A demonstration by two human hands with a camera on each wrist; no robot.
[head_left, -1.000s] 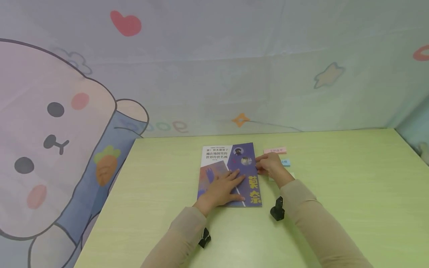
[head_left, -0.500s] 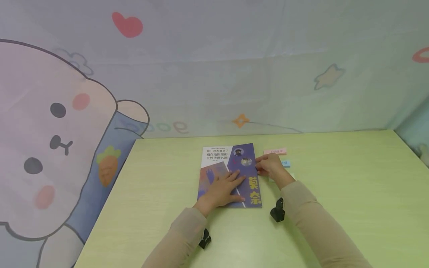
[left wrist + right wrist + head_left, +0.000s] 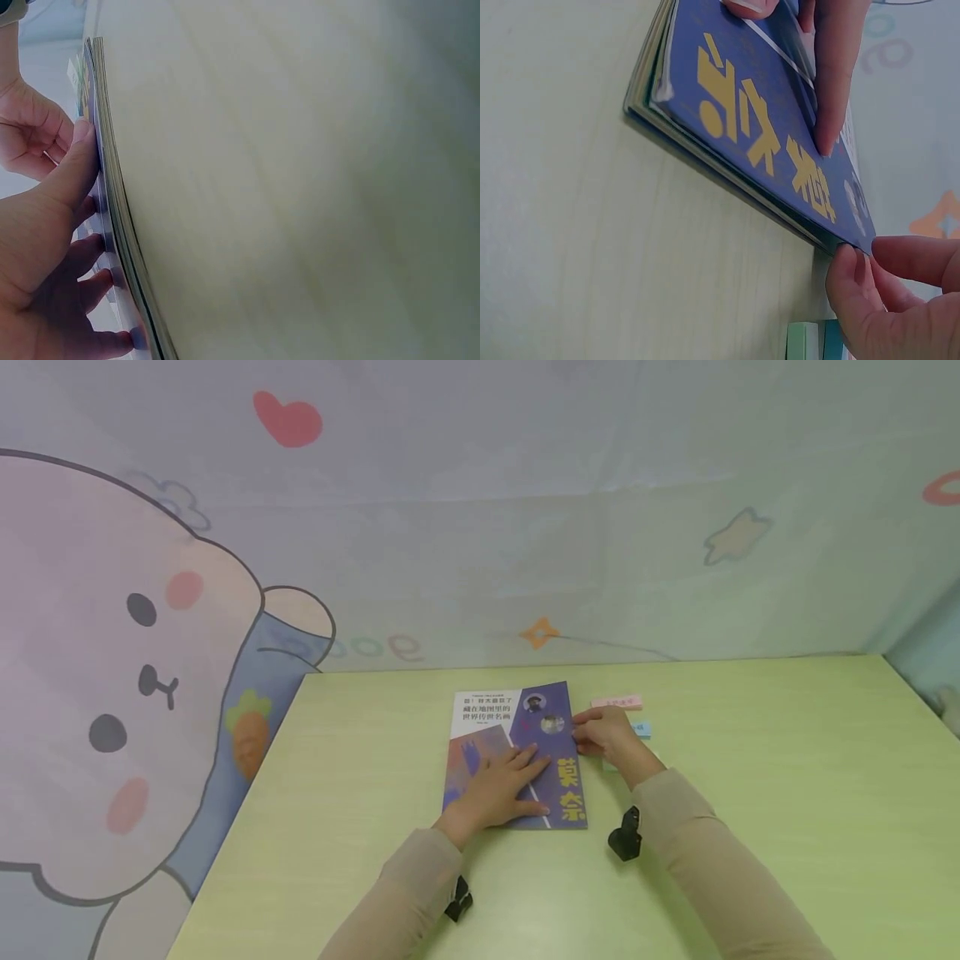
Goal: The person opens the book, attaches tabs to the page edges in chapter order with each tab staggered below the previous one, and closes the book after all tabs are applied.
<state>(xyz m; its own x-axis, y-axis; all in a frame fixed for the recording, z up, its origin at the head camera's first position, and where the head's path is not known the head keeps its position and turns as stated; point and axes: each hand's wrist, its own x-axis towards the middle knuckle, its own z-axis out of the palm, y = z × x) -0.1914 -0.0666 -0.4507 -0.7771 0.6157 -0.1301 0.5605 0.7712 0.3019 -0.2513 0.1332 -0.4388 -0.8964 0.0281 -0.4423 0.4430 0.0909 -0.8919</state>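
A closed book (image 3: 480,718) with a purple and white cover and yellow characters lies flat on the table. My left hand (image 3: 495,789) rests on its cover with the fingers spread. In the left wrist view, the thumb and fingertips of that left hand (image 3: 45,240) press the cover beside the stacked page edges. At the book's right edge is my right hand (image 3: 609,732). In the right wrist view, the thumb and forefinger of this right hand (image 3: 900,300) pinch the book's edge near the upper corner, the thumb against the page side.
Right of the book lie small labelled pads: a pink one (image 3: 617,702), a blue one (image 3: 641,728) and a pale green one (image 3: 609,766), the latter two partly covered by the right hand. Behind the pale wooden table (image 3: 787,777) hangs a printed cloth (image 3: 465,527).
Both hands and the book keep nearly the same positions. The whole head view shifts slightly.
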